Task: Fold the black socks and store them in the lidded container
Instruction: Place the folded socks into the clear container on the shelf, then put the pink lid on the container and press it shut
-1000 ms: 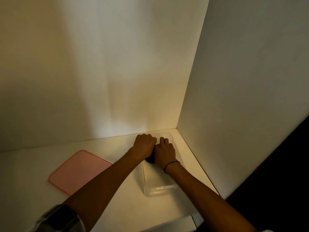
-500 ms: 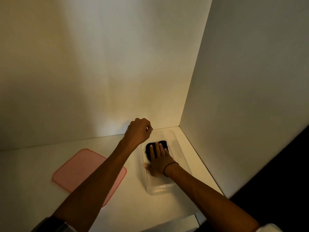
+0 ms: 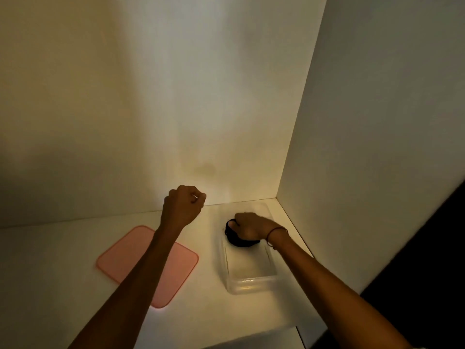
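Note:
A clear plastic container [image 3: 251, 283] stands open on the white shelf near the right wall. Inside its far half lies a bundle of black socks [image 3: 237, 240]. My right hand [image 3: 251, 226] rests on top of the bundle with its fingers curled around it, hiding most of it. My left hand [image 3: 182, 206] hangs in a loose fist above the shelf, to the left of the container, with nothing visible in it. The pink lid [image 3: 148, 265] lies flat on the shelf to the left, partly under my left forearm.
The white shelf [image 3: 50, 285] ends at a back wall [image 3: 151, 96] and a right side wall [image 3: 377, 147] close beside the container. The shelf's front edge runs along the bottom right. A dark cord sits on my right wrist.
My left hand lifted out of the container and drew back to the left as a fist. My right hand went from lying flat on the socks to curling around them.

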